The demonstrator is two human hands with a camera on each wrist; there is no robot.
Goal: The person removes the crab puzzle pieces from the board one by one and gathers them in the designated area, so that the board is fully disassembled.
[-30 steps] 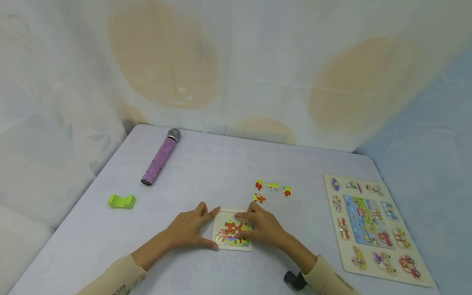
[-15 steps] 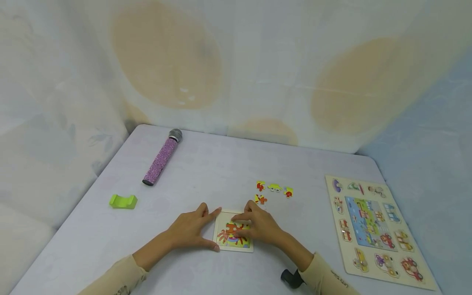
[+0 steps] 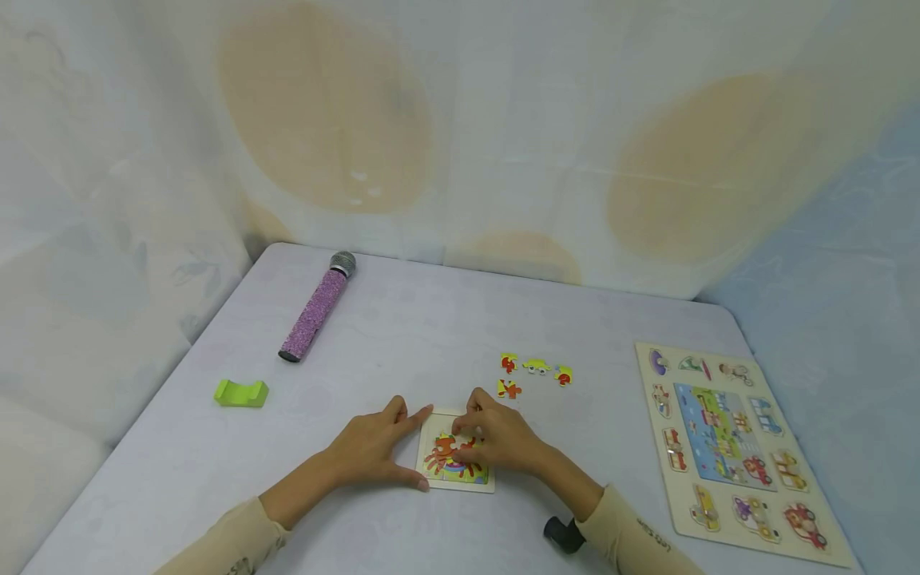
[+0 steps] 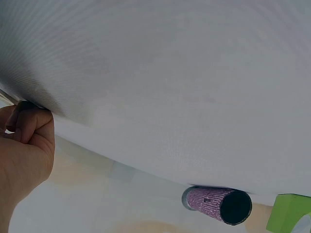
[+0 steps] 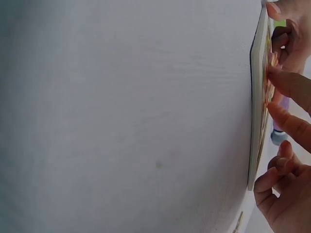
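A small square puzzle tray (image 3: 467,486) with a pale rim lies in the middle front of the table, partly filled with orange, red and yellow pieces. My left hand (image 3: 370,447) rests at the tray's left side, its extended index finger at the upper corner and its thumb at the lower one. Over the tray, my right hand (image 3: 503,435) pinches an orange puzzle piece (image 3: 445,446) between thumb and index finger. That piece sits slightly askew over the pieces around it. The right wrist view shows both fingertips (image 5: 274,109) down at the picture surface. Several loose puzzle pieces (image 3: 509,389) lie beyond the right hand.
A purple glittery microphone (image 3: 313,315) lies at the back left, with a lime green block (image 3: 240,394) nearer. On the right is a large wooden peg puzzle board (image 3: 733,459) with vehicle pieces. A black object (image 3: 564,535) shows by the right sleeve.
My right thumb and index finger have shifted slightly left over the tray, and the orange piece has turned a little. The left hand stays in place.
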